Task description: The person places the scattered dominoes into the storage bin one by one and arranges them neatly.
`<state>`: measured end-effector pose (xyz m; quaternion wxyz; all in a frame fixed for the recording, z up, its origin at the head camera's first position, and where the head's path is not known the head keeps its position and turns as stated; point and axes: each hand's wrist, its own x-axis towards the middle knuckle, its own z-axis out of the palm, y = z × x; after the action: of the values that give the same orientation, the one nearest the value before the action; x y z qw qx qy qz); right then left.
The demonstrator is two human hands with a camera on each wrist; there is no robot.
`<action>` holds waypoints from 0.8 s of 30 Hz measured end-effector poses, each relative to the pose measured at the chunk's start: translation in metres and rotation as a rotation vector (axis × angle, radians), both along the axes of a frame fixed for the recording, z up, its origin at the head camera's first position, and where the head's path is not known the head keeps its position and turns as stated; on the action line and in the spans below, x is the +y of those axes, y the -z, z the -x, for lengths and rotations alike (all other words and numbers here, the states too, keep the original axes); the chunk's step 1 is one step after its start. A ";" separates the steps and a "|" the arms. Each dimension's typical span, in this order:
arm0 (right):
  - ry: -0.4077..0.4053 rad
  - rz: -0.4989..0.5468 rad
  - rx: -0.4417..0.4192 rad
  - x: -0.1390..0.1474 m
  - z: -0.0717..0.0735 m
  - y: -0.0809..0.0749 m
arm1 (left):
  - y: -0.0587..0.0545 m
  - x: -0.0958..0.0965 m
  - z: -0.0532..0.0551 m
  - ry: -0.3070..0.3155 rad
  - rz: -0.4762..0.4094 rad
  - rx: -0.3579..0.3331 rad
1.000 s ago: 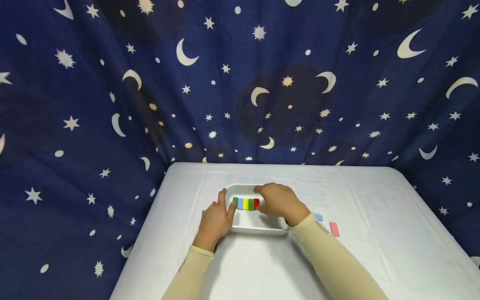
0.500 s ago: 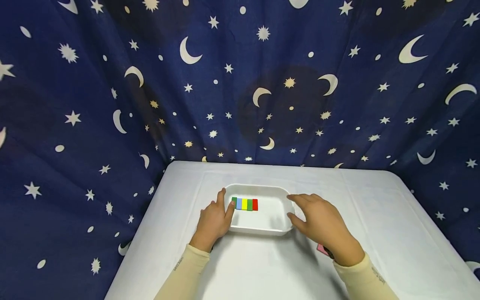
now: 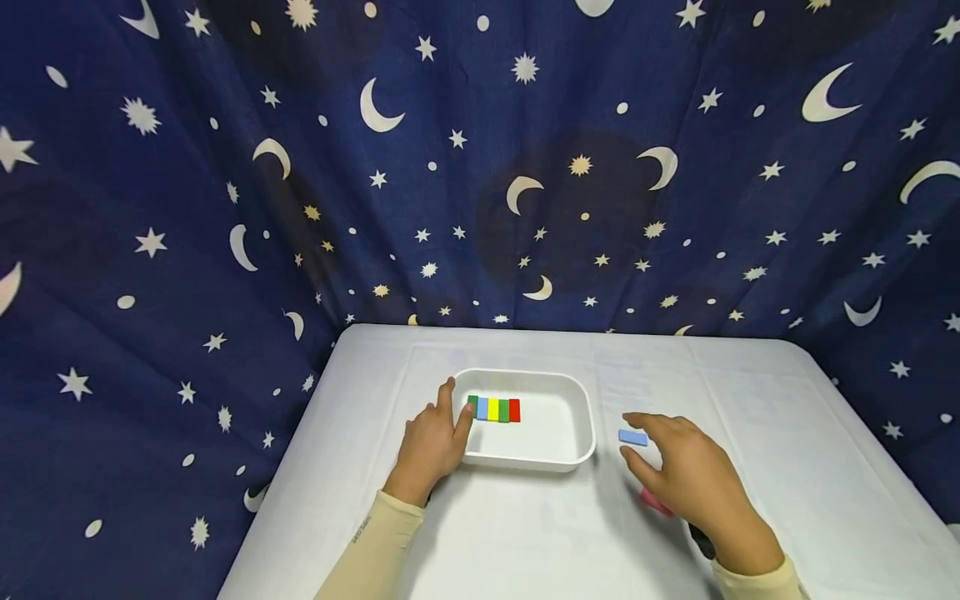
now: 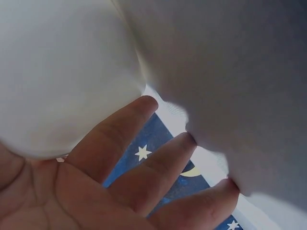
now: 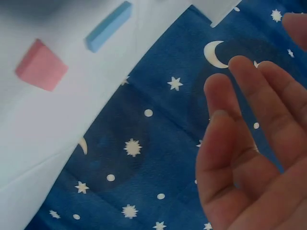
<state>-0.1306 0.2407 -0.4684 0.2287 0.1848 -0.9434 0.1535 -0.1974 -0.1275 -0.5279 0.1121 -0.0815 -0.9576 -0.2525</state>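
Observation:
My left hand (image 3: 431,446) grips the left end of a white tray (image 3: 551,433), thumb over the rim and index finger along the outside. In the left wrist view, its other fingers (image 4: 153,167) reach down to the tablecloth beside the tray wall. Inside the tray stands a tight row of small coloured blocks: green, light blue, yellow, green and a red block (image 3: 514,411) at the right end. Right of the tray, my right hand (image 3: 693,467) hovers with thumb and index finger spread on either side of a light blue block (image 3: 633,437), holding nothing.
A pink block (image 3: 656,502) lies on the white tablecloth (image 3: 510,533), partly hidden under my right hand. Behind the table hangs a dark blue curtain (image 3: 450,108) patterned with moons and stars.
My right hand has pulled out of the tray from the red block and moved right to the light blue block on the table. My left hand keeps its place on the tray.

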 end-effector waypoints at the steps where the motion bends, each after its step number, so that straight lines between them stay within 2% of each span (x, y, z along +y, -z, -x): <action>1: 0.004 0.007 0.000 0.002 0.000 0.003 | 0.000 0.000 0.000 0.002 -0.002 0.004; 5: 0.020 0.036 0.000 0.007 -0.003 0.009 | 0.000 0.000 0.000 0.007 0.000 0.008; 13: 0.027 0.063 0.004 0.010 -0.004 0.012 | -0.001 -0.001 -0.001 -0.016 0.028 -0.001; 18: 0.026 0.064 0.004 0.010 -0.004 0.015 | -0.001 -0.002 -0.001 -0.027 0.055 0.046; 24: 0.026 0.057 -0.012 0.010 -0.005 0.017 | -0.003 -0.002 0.001 -0.048 0.198 0.167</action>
<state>-0.1257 0.2503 -0.4851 0.2300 0.1648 -0.9424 0.1786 -0.1982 -0.1298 -0.5247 0.1889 -0.0901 -0.9668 -0.1465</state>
